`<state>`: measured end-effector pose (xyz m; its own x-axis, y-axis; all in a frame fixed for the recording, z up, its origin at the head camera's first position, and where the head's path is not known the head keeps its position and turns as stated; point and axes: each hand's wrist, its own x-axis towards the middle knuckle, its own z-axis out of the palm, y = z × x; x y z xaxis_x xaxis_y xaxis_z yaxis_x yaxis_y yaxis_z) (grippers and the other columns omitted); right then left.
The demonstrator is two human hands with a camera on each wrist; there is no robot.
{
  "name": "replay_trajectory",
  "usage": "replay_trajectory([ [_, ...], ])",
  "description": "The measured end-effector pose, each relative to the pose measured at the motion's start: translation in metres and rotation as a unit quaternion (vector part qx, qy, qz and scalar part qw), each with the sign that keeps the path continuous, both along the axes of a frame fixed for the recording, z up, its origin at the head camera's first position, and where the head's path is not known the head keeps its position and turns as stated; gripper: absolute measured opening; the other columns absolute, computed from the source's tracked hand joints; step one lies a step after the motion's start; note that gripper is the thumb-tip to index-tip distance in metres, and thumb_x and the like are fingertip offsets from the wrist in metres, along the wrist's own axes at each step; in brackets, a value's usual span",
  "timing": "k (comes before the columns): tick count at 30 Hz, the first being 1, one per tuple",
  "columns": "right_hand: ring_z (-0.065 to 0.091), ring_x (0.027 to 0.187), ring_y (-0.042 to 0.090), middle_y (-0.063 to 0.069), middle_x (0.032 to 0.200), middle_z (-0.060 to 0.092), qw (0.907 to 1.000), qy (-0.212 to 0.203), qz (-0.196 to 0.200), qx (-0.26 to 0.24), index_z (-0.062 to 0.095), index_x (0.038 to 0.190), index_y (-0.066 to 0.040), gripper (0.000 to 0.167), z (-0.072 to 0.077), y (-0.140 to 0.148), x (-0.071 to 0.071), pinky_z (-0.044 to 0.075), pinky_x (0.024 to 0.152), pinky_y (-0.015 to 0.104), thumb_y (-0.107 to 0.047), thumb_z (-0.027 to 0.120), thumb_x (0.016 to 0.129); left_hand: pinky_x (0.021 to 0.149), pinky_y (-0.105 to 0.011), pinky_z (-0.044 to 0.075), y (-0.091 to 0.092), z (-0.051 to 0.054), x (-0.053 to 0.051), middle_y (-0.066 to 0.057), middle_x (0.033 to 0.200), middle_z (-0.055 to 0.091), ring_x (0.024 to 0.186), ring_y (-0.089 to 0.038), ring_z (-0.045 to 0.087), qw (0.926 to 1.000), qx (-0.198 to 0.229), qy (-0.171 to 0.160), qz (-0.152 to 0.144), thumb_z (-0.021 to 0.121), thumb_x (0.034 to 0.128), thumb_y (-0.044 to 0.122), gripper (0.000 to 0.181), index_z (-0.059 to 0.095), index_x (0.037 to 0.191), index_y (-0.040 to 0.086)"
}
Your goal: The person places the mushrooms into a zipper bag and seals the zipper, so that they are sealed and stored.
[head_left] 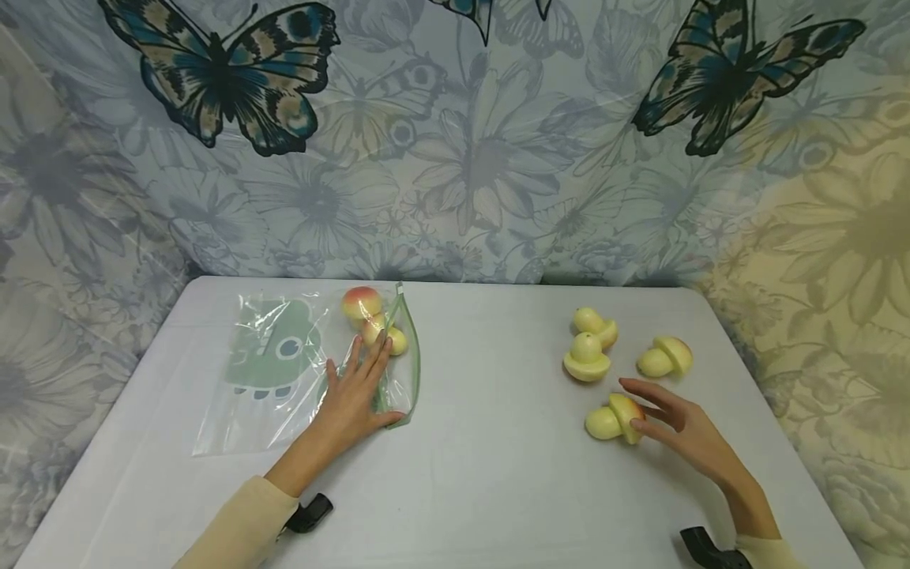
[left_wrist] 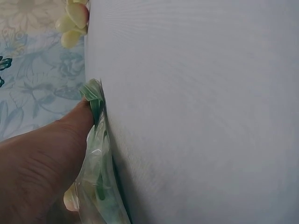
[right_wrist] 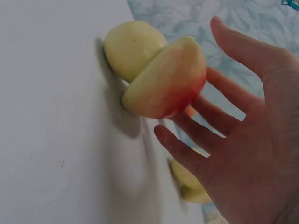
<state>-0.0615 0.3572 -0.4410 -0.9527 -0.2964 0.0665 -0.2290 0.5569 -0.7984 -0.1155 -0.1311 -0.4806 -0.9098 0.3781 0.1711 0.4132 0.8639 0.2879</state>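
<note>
Visibly, nearest mushroom (head_left: 615, 420) is aligned left-right, stem left, beside right hand (head_left: 693, 433), fingers parted; bag (head_left: 273, 348) is partly hidden by spread-fingered left hand (head_left: 353, 399).

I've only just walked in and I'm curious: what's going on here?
A person's left hand rests with spread fingers on a clear zip bag printed with a green cartoon creature. The right hand, unclenched, is at the red-tinged cap of a toy mushroom on the white table; whether it is touching is hard to tell. Three more mushrooms lie farther back on that side, and others show through the bag's plastic.
</note>
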Motion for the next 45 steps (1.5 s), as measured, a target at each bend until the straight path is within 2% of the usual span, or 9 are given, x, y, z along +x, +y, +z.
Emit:
replay_trajectory([
  [6, 0.046, 0.126, -0.006, 0.014, 0.143, 0.051, 0.9994, -0.005, 0.027, -0.022, 0.047, 0.143, -0.003, 0.052, -0.004, 0.003, 0.004, 0.044, 0.092, 0.012, -0.001, 0.062, 0.094, 0.097, -0.081, 0.019, -0.002, 0.000, 0.004, -0.005, 0.164, 0.012, 0.147, -0.042, 0.010, 0.9999, -0.005, -0.008, 0.007, 0.084, 0.0680, 0.054, 0.120, 0.017, 0.157, 0.008],
  [10, 0.047, 0.125, -0.006, 0.011, 0.142, 0.053, 0.9991, -0.014, 0.027, -0.029, 0.049, 0.142, -0.003, 0.053, -0.006, 0.004, 0.004, 0.046, 0.092, 0.013, -0.002, 0.065, 0.092, 0.097, -0.081, 0.019, -0.001, 0.001, 0.004, -0.006, 0.164, 0.013, 0.147, -0.042, 0.010, 1.0000, -0.003, -0.003, 0.006, 0.084, 0.0683, 0.053, 0.120, 0.017, 0.157, 0.009],
  [18, 0.051, 0.118, -0.008, -0.004, 0.135, 0.058, 0.9996, -0.023, -0.012, -0.011, 0.055, 0.138, -0.006, 0.051, -0.005, 0.000, 0.004, 0.050, 0.087, 0.017, -0.010, 0.071, 0.090, 0.096, -0.082, 0.019, 0.000, 0.002, 0.002, -0.006, 0.164, 0.015, 0.147, -0.042, 0.011, 1.0000, 0.004, -0.001, 0.003, 0.085, 0.0679, 0.052, 0.119, 0.019, 0.157, 0.008],
  [21, 0.052, 0.115, -0.010, -0.001, 0.133, 0.059, 0.9991, -0.024, -0.035, -0.004, 0.056, 0.137, -0.006, 0.050, -0.001, -0.006, 0.003, 0.052, 0.085, 0.017, -0.013, 0.071, 0.090, 0.096, -0.082, 0.020, 0.000, 0.002, 0.002, -0.006, 0.164, 0.015, 0.147, -0.042, 0.011, 1.0000, 0.003, 0.002, 0.004, 0.085, 0.0678, 0.052, 0.119, 0.019, 0.157, 0.008],
  [27, 0.048, 0.109, -0.017, 0.015, 0.132, 0.058, 0.9954, -0.023, -0.090, 0.025, 0.058, 0.135, -0.007, 0.049, 0.009, -0.022, -0.004, 0.051, 0.082, 0.014, -0.023, 0.072, 0.090, 0.096, -0.082, 0.019, 0.001, 0.001, 0.001, -0.006, 0.164, 0.015, 0.147, -0.042, 0.011, 1.0000, 0.002, -0.001, 0.003, 0.085, 0.0680, 0.052, 0.119, 0.019, 0.157, 0.008],
  [30, 0.048, 0.107, -0.018, 0.014, 0.132, 0.057, 0.9943, -0.019, -0.103, 0.023, 0.059, 0.134, -0.008, 0.049, 0.013, -0.030, -0.007, 0.051, 0.081, 0.013, -0.024, 0.073, 0.090, 0.097, -0.082, 0.019, 0.001, 0.001, 0.001, -0.006, 0.164, 0.014, 0.148, -0.042, 0.010, 1.0000, 0.002, -0.004, 0.003, 0.085, 0.0679, 0.052, 0.120, 0.018, 0.157, 0.008],
  [34, 0.050, 0.108, -0.016, 0.010, 0.131, 0.059, 0.9949, -0.003, -0.101, 0.001, 0.060, 0.133, -0.006, 0.048, 0.016, -0.041, -0.013, 0.052, 0.081, 0.015, -0.021, 0.074, 0.089, 0.097, -0.082, 0.019, 0.002, 0.001, 0.000, -0.006, 0.164, 0.014, 0.148, -0.042, 0.010, 1.0000, 0.003, -0.003, 0.004, 0.085, 0.0675, 0.052, 0.121, 0.017, 0.157, 0.009],
  [38, 0.051, 0.109, -0.014, 0.015, 0.129, 0.059, 0.9953, 0.019, -0.093, -0.018, 0.060, 0.132, -0.005, 0.047, 0.019, -0.053, -0.020, 0.052, 0.081, 0.015, -0.017, 0.074, 0.089, 0.097, -0.082, 0.019, 0.003, 0.002, 0.000, -0.006, 0.164, 0.014, 0.148, -0.042, 0.010, 1.0000, 0.007, -0.001, 0.004, 0.086, 0.0668, 0.051, 0.121, 0.017, 0.157, 0.009],
  [45, 0.053, 0.108, -0.010, 0.015, 0.131, 0.059, 0.9958, 0.024, -0.083, -0.030, 0.060, 0.133, -0.006, 0.046, 0.023, -0.067, -0.030, 0.052, 0.082, 0.015, -0.017, 0.073, 0.090, 0.095, -0.082, 0.020, 0.001, 0.002, 0.000, -0.007, 0.164, 0.015, 0.147, -0.042, 0.011, 0.9999, 0.011, 0.004, 0.001, 0.086, 0.0667, 0.051, 0.121, 0.018, 0.157, 0.008],
])
